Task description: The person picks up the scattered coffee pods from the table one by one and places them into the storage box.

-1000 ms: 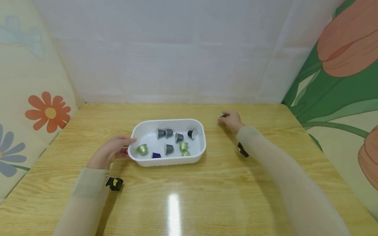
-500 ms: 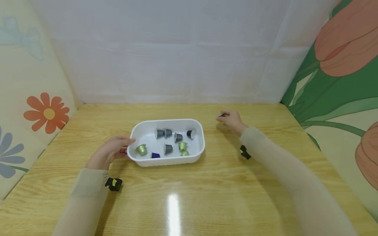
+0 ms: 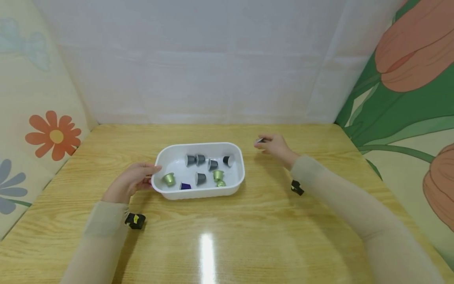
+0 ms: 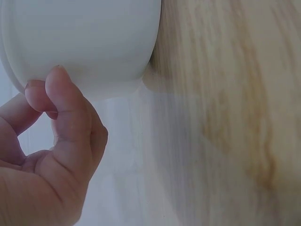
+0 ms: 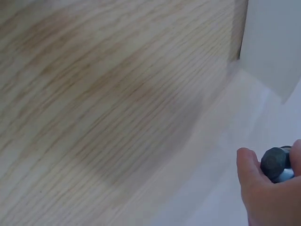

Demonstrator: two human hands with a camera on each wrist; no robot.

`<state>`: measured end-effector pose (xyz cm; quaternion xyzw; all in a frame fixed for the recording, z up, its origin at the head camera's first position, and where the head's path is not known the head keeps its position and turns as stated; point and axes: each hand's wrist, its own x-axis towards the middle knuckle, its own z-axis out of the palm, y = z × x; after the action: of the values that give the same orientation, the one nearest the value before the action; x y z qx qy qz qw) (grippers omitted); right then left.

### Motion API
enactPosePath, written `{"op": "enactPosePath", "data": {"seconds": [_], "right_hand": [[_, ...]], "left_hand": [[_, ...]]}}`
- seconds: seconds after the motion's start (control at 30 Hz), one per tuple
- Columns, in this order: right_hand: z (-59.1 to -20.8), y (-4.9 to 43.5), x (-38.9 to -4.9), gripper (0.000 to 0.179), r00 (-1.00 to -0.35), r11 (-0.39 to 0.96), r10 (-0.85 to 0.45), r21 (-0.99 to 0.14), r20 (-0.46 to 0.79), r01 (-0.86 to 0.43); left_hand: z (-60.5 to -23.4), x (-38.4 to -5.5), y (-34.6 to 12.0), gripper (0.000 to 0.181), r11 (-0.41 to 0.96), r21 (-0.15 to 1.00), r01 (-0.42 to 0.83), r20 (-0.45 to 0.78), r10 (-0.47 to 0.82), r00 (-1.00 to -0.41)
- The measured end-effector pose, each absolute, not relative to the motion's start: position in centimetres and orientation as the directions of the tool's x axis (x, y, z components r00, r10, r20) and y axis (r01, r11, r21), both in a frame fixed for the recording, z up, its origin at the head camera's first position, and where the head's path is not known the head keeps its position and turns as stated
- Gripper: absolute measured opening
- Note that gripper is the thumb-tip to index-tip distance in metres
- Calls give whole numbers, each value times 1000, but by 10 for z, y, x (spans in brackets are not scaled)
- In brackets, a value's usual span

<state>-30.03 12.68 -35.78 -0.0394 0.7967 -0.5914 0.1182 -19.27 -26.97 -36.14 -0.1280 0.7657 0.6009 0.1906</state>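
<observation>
A white oblong plastic tray (image 3: 196, 193) stands on the table with coffee capsules lying in it. My left hand (image 3: 133, 177) pinches its left end, thumb over the rim and fingers beneath; the left wrist view has fingertips against the tray's outer wall (image 4: 94, 42). To the right of the tray, my right hand (image 3: 278, 146) is raised over the table and holds a dark grey coffee capsule (image 5: 273, 162) between thumb and fingers, which partly hide it. Inside the tray lie several dark grey capsules (image 3: 200, 178), green ones (image 3: 168, 179) and a purple one (image 3: 185, 186).
The wooden table (image 3: 248, 232) extends around the tray on all sides. A white cloth backdrop (image 3: 227, 71) rises behind its far edge. Flower-patterned panels (image 3: 53, 98) flank the left and right sides. A black wrist strap device (image 3: 135, 221) sits at the left cuff.
My right hand has drifted slightly left toward the tray with the capsule in its fingers. My left hand keeps its grip on the tray, and the tray's contents look the same.
</observation>
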Motion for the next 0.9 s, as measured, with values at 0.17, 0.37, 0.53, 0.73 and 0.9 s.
{"op": "enactPosePath", "data": {"seconds": [0.17,0.37,0.53,0.73,0.9], "right_hand": [[-350,119,-290,55,-965,280,-222,-957,-140,74],[-342,110,-280,54,-959,255,-243,-963,-146,82],[-338,104,-276,53,-958,236,-244,-967,-151,93],[-331,95,-269,54,-953,226,-264,-970,-151,92],[-326,85,-265,56,-950,227,-267,-968,-164,103]], "left_hand": [[-362,-193,-271,37,248,871,-423,-444,31,-895],[-362,-193,-270,35,246,870,-428,-446,21,-895],[-364,-193,-270,35,236,876,-421,-438,23,-898],[-364,-193,-270,35,235,875,-423,-439,19,-898],[-363,-193,-270,36,243,874,-422,-439,17,-898]]}}
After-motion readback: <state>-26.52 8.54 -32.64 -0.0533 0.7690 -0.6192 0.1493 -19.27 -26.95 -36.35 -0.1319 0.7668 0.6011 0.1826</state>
